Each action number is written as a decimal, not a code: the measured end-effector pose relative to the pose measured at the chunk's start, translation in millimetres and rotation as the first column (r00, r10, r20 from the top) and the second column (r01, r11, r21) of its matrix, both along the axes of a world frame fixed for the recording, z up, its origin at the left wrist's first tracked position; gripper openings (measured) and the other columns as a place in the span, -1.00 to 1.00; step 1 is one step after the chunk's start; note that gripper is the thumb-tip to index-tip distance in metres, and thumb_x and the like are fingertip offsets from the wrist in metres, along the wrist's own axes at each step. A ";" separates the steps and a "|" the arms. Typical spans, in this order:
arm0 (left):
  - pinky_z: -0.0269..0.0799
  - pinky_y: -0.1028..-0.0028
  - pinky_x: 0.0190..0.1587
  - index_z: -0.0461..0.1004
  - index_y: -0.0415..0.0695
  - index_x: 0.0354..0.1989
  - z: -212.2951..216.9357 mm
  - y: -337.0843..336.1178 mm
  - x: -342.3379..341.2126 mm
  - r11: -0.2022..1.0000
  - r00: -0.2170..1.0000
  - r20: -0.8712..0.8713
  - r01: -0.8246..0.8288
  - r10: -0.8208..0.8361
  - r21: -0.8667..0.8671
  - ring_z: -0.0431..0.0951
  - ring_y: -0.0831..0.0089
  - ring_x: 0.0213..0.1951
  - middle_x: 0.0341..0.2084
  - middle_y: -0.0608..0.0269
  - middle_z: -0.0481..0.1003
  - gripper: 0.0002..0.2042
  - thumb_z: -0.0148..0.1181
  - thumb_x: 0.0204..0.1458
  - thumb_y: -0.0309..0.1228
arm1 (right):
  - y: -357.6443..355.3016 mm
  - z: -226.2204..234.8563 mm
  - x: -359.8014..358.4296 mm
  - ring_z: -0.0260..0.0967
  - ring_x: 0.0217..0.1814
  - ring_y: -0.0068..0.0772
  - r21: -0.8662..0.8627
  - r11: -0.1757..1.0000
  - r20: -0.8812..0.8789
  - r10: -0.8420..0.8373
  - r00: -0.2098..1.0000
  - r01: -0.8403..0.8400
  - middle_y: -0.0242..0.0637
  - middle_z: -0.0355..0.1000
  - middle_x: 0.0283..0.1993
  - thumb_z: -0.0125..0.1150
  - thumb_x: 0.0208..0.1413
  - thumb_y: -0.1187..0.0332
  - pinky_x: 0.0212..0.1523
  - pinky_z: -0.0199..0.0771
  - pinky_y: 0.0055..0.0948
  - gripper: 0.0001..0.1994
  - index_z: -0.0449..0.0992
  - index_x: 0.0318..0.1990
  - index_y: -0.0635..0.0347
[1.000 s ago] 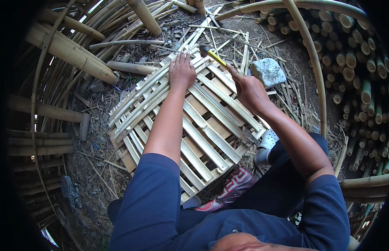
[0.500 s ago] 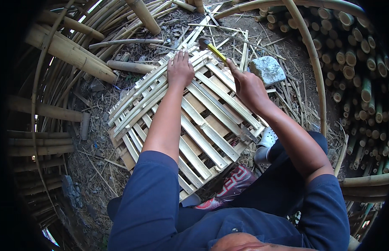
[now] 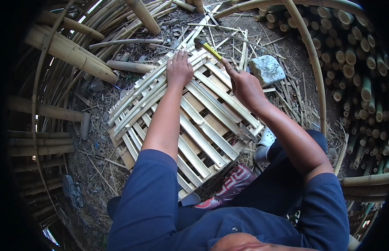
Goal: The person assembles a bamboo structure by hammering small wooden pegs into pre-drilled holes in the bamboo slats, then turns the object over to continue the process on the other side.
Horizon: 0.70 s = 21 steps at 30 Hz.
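Observation:
A frame of split bamboo slats [image 3: 201, 144] lies in front of me, its strips crossing over flat boards beneath. My left hand [image 3: 180, 72] rests on the slats near the far corner, palm down, fingers stretched out over them. My right hand [image 3: 247, 87] is closed around the yellow handle of a hammer [image 3: 212, 52]. The hammer's dark head is at the frame's far corner, just right of my left fingertips; whether it touches a slat I cannot tell.
A pale stone block [image 3: 267, 70] sits right of the frame. Stacked bamboo poles [image 3: 349, 71] fill the right side. Thick bamboo poles [image 3: 73, 56] stand at the left. Loose bamboo strips [image 3: 244, 50] litter the ground beyond. My light clog [image 3: 267, 138] is beside the frame.
My right hand and the hammer have shifted slightly left, bringing the hammer head closer to the frame's far corner. My left hand stays nearly where it was.

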<state>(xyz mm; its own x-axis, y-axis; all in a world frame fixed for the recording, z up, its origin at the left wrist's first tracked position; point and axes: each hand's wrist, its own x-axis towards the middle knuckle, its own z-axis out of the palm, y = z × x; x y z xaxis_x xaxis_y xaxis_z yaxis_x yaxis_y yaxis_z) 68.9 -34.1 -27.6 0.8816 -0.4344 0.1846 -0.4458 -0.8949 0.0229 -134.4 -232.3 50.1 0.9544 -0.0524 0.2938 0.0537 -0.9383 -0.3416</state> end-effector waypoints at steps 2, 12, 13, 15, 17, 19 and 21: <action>-0.13 0.13 0.54 0.11 -0.01 0.53 0.1 -1.5 -0.6 1.000 1.000 0.004 0.006 -0.006 0.000 0.00 0.34 0.55 0.55 0.21 0.04 -0.43 -0.30 0.35 -0.20 | -3.5 -8.6 1.6 0.49 -0.46 0.08 -0.079 0.996 -0.081 0.036 0.996 -0.042 0.08 0.46 -0.45 -0.03 0.21 0.60 -0.37 0.46 0.03 -0.27 0.17 0.52 -0.26; -0.14 0.14 0.54 0.09 0.00 0.53 -1.9 1.4 0.8 1.000 1.000 -0.007 -0.003 0.003 0.009 -0.01 0.35 0.55 0.55 0.22 0.03 -0.43 -0.31 0.35 -0.19 | 2.7 10.8 0.5 0.54 -0.35 0.06 -0.031 0.999 -0.097 -0.012 0.995 0.009 0.02 0.49 -0.37 0.06 0.13 0.58 -0.30 0.51 0.04 -0.17 0.07 0.56 -0.32; -0.14 0.13 0.54 0.10 0.00 0.53 -2.0 0.5 0.2 1.000 1.000 0.000 0.003 -0.003 0.007 -0.01 0.35 0.55 0.56 0.23 0.03 -0.43 -0.31 0.35 -0.19 | 2.3 7.7 -0.2 0.54 -0.35 0.06 -0.033 0.999 -0.100 -0.012 0.995 0.009 0.02 0.49 -0.37 0.06 0.13 0.58 -0.30 0.51 0.04 -0.17 0.07 0.56 -0.32; -0.14 0.13 0.53 0.10 0.01 0.53 -2.4 -0.9 0.9 1.000 1.000 -0.004 0.001 -0.001 0.004 0.00 0.35 0.55 0.55 0.23 0.03 -0.43 -0.31 0.35 -0.19 | 1.4 0.1 -0.5 0.54 -0.36 0.06 -0.028 0.999 -0.261 0.008 0.965 -0.016 0.03 0.50 -0.35 0.05 0.13 0.58 -0.30 0.52 0.03 -0.17 0.07 0.56 -0.28; -0.14 0.13 0.53 0.10 0.01 0.53 -2.4 -1.5 0.9 1.000 1.000 -0.006 -0.001 0.001 0.004 0.00 0.35 0.55 0.55 0.23 0.04 -0.43 -0.31 0.35 -0.20 | -0.3 -6.5 1.1 0.51 -0.42 0.05 -0.036 0.999 -0.217 0.011 0.976 -0.019 0.03 0.47 -0.40 0.01 0.17 0.59 -0.36 0.48 0.04 -0.21 0.10 0.55 -0.30; -0.14 0.13 0.53 0.10 0.01 0.53 -1.7 -1.8 1.1 1.000 1.000 -0.016 -0.001 0.001 0.010 0.00 0.35 0.55 0.55 0.25 0.03 -0.43 -0.31 0.35 -0.20 | -4.8 -11.3 3.2 0.48 -0.46 0.04 -0.048 0.998 -0.142 0.026 0.990 -0.033 0.03 0.45 -0.46 -0.03 0.22 0.59 -0.41 0.46 0.04 -0.25 0.12 0.54 -0.32; -0.14 0.12 0.53 0.09 0.01 0.53 -1.7 0.7 1.3 1.000 1.000 -0.014 -0.006 0.006 0.009 0.00 0.36 0.55 0.56 0.25 0.03 -0.43 -0.31 0.35 -0.20 | -1.1 -5.8 2.0 0.48 -0.46 0.05 -0.019 1.000 -0.094 0.019 0.995 -0.021 0.03 0.44 -0.46 -0.03 0.21 0.59 -0.40 0.46 0.04 -0.24 0.12 0.54 -0.31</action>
